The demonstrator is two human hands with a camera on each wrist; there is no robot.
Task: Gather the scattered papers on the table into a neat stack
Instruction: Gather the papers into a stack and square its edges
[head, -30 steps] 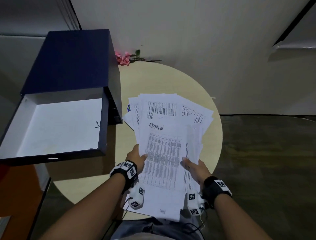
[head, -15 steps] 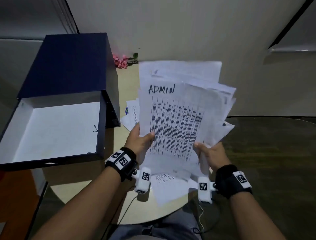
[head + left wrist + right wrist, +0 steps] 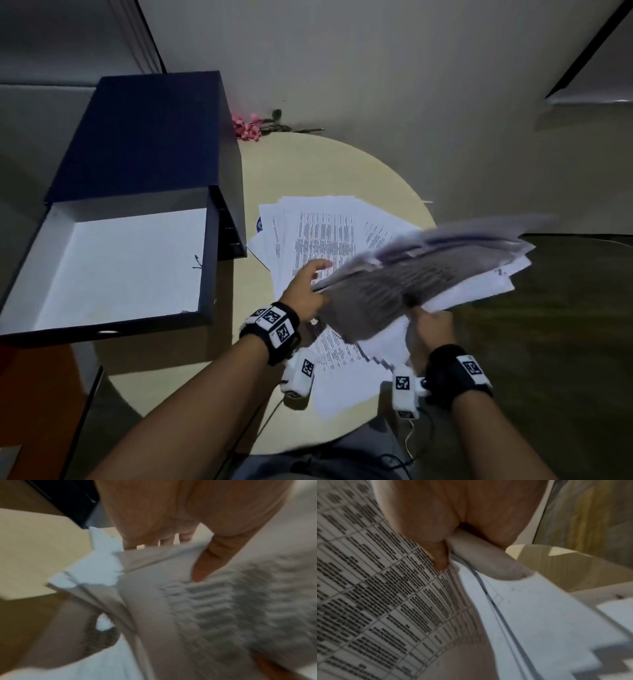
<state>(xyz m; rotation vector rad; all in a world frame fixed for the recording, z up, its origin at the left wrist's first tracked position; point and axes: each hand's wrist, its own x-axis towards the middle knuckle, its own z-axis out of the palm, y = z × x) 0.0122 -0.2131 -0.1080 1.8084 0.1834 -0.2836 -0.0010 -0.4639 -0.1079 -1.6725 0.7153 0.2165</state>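
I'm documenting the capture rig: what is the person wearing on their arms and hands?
Both forearms are bare, with no sleeves or gloves. The left hand and right hand each have a black wrist strap with white square-coded markers, plus a white marked camera block hanging below. Thin cables trail from the blocks.

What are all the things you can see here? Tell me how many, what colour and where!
Held bundle of papers: one bundle, white with printed tables, blurred, lifted over the table's right side.
Papers on the table: several sheets, count unclear, white with print, fanned out on the tabletop.
Round table: one, pale yellow, in the middle.
Box: one, dark blue outside and white inside, open, on the left.
Flowers: one small sprig, pink, at the table's far edge.
Left hand: one, gripping the bundle's left edge.
Right hand: one, gripping the bundle's near edge.
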